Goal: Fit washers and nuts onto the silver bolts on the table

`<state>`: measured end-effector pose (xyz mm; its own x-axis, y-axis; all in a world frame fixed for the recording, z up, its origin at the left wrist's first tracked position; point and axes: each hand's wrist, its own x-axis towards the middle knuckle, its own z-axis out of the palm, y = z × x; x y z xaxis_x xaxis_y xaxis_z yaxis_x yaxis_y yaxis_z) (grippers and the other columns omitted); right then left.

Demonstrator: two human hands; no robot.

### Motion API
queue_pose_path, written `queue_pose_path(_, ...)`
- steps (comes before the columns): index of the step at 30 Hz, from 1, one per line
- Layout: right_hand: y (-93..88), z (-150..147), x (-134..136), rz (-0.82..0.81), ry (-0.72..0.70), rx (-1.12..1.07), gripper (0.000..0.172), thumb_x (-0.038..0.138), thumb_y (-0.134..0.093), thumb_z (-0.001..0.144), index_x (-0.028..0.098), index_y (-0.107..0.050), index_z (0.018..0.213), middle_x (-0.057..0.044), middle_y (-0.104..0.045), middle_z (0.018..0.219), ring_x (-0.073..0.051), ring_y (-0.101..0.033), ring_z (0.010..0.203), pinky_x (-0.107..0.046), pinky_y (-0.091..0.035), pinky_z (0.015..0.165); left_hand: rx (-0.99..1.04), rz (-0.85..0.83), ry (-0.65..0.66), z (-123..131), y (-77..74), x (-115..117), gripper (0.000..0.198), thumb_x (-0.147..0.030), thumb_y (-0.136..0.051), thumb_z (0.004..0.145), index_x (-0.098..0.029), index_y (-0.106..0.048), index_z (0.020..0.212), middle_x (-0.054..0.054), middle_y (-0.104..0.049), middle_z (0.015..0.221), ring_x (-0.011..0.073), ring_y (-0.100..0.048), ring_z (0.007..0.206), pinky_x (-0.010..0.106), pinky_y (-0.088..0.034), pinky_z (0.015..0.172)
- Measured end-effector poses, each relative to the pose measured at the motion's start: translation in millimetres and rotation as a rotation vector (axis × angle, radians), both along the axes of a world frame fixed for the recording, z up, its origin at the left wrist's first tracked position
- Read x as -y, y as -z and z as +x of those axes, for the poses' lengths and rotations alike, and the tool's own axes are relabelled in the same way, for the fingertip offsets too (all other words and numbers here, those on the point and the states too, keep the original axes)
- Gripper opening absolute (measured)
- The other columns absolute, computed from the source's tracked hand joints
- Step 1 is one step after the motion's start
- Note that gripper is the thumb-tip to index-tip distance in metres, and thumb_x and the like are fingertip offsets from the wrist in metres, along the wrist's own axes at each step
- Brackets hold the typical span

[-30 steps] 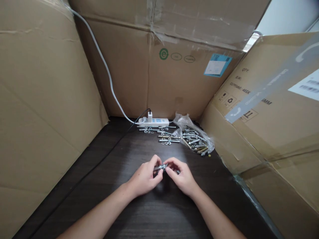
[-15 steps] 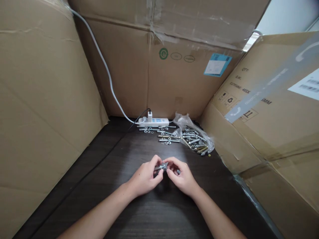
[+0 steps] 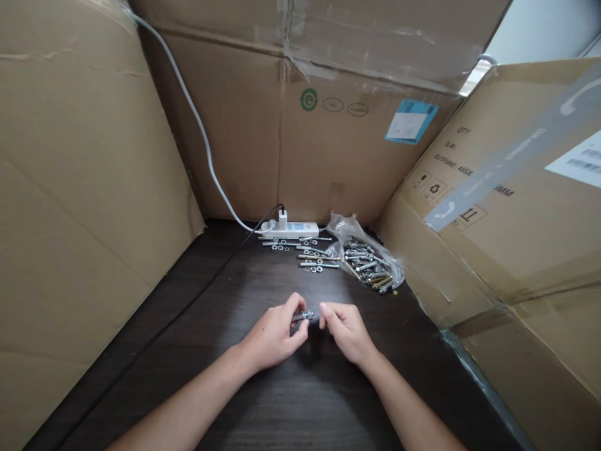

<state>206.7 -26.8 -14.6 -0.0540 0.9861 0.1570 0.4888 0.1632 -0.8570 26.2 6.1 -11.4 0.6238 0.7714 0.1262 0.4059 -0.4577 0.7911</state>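
Between the thumb and fingers of my left hand (image 3: 279,329) is a metal expansion bolt (image 3: 303,316), lying nearly level above the dark tabletop. Its far end, with small rings on it, sticks out to the right, while my fingers cover much of the rest. My right hand (image 3: 345,329) is just right of the bolt's tip, apart from it. Its fingers are curled together in a pinch, and whatever may be between them is too small or hidden to make out.
Loose bolt parts, rods (image 3: 318,265), nuts and washers, lie in rows behind my hands. To their right, a clear plastic bag (image 3: 345,227) holds many bolts (image 3: 369,260). A white power strip (image 3: 300,229) with a charger stands at the back. Cardboard walls (image 3: 244,138) surround the table.
My right hand has come off the bolt's end and moved slightly right, its fingers now closed together. The bolt's tip shows uncovered. My left hand has stayed in place.
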Motion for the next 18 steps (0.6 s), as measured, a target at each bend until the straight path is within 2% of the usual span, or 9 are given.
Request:
queue_pose_path(6,-1.4,-1.1,1.6,0.007,-0.061,-0.054,0.013,0.03,-0.053,0.084,0.018,-0.059,0.085,0.003,-0.051,0.062,-0.011,-0.044,0.054,-0.022,-0.036,0.052,-0.009,-0.002,0.004,0.2,-1.2,-0.4,0.01,-0.026,-0.044,0.085,-0.022,-0.043,0.094,-0.005,-0.053,0.072,0.0102,-0.048,0.054,0.021,-0.037,0.055)
queue_pose_path(8,-1.7,-1.6,2.7,0.019,-0.062,-0.103,0.017,0.026,-0.055,0.082,0.019,-0.057,0.097,0.002,-0.052,0.067,-0.01,-0.044,0.054,-0.021,-0.036,0.05,-0.006,-0.004,0.006,0.3,-0.4,-0.2,0.011,-0.026,-0.044,0.084,-0.022,-0.043,0.095,-0.004,-0.053,0.073,0.01,-0.047,0.053,0.022,-0.037,0.055)
queue_pose_path(11,-2.6,-2.2,3.7,0.054,-0.077,-0.12,0.025,0.022,-0.055,0.079,0.021,-0.057,0.104,0.001,-0.053,0.072,-0.01,-0.045,0.054,-0.021,-0.037,0.049,0.016,0.001,-0.001,0.3,0.7,0.0,0.012,-0.026,-0.045,0.083,-0.022,-0.044,0.095,-0.004,-0.054,0.074,0.0101,-0.049,0.054,0.022,-0.038,0.056)
queue_pose_path(14,-3.2,-2.5,3.4,0.07,-0.089,-0.072,0.024,0.022,-0.056,0.078,0.021,-0.061,0.102,0.001,-0.056,0.072,-0.01,-0.045,0.054,-0.021,-0.038,0.05,0.028,0.006,-0.004,0.2,0.2,0.0,0.011,-0.025,-0.045,0.083,-0.022,-0.045,0.094,-0.003,-0.055,0.076,0.011,-0.051,0.057,0.022,-0.038,0.057)
queue_pose_path(16,-2.8,-2.3,2.7,0.045,-0.084,-0.015,0.013,0.025,-0.054,0.082,0.019,-0.065,0.085,0.001,-0.055,0.063,-0.01,-0.046,0.052,-0.022,-0.036,0.051,0.012,0.005,-0.006,0.2,-0.4,-0.1,0.011,-0.025,-0.045,0.084,-0.022,-0.044,0.094,-0.003,-0.054,0.074,0.0109,-0.05,0.056,0.021,-0.037,0.056)
queue_pose_path(18,-1.8,-1.6,1.7,0.004,-0.063,0.045,0.033,0.03,-0.049,0.087,0.017,-0.059,0.058,0.002,-0.05,0.05,-0.01,-0.045,0.047,-0.023,-0.034,0.051,-0.008,0.002,-0.013,0.2,-0.7,-0.4,0.01,-0.026,-0.045,0.084,-0.022,-0.043,0.093,-0.004,-0.052,0.07,0.0102,-0.047,0.052,0.021,-0.036,0.054)
